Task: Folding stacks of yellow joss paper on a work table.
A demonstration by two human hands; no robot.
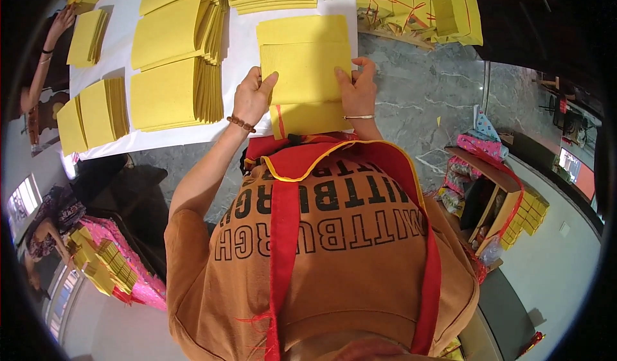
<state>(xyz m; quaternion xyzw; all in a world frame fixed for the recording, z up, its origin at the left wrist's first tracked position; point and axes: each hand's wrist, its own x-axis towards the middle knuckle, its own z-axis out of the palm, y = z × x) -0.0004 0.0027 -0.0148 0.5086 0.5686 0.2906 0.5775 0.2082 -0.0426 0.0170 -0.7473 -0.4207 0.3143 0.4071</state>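
I hold a stack of yellow paper sheets upright-edged in front of my waist, one hand at each side. My left hand, with a beaded bracelet at the wrist, grips the left edge with the thumb lying on top. My right hand, wearing a thin bangle, pinches the right edge; its fingers are partly hidden. Below the stack, against my red apron, lies another yellow paper piece with a red strand across it.
Fanned yellow paper stacks cover the white table to my left and ahead. Red-tied bundles stand at the far right. Another person's hand is at the far left; a second person works behind left. A wooden shelf stands at right.
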